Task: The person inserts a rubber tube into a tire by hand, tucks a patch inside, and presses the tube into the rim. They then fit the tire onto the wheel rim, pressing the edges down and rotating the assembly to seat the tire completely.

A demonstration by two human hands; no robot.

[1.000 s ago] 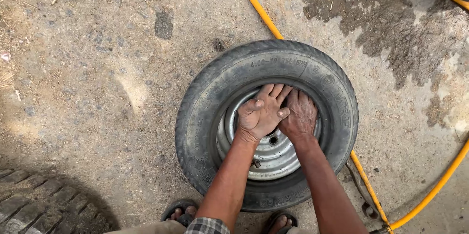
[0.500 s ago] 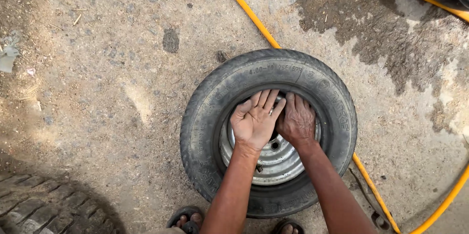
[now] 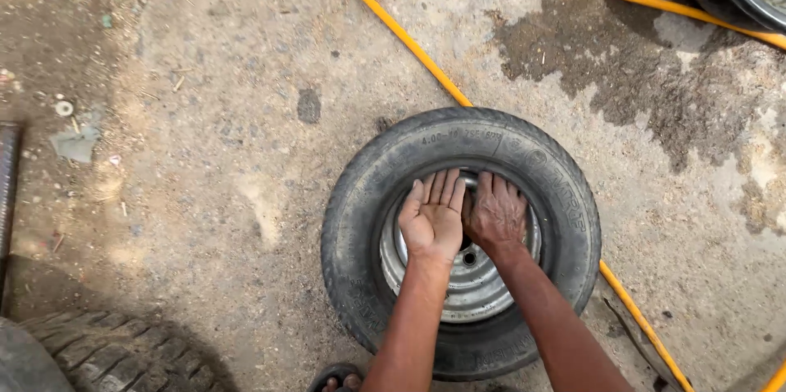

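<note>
Left hand [image 3: 434, 224] palm-up, right hand [image 3: 495, 216] palm-down inside tyre [image 3: 360, 220].

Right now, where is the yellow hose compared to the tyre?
In the head view, the yellow hose runs diagonally from the top, passes under the tyre lying flat on the concrete, and comes out at its lower right.

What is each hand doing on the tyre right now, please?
Left hand: open, palm up, fingers at the tyre's inner edge, holding nothing.
Right hand: open, palm down, on the metal rim.

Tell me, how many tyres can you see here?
2: one small tyre lying flat under both hands, and part of another tyre at the bottom-left corner. More may lie out of frame.
</note>
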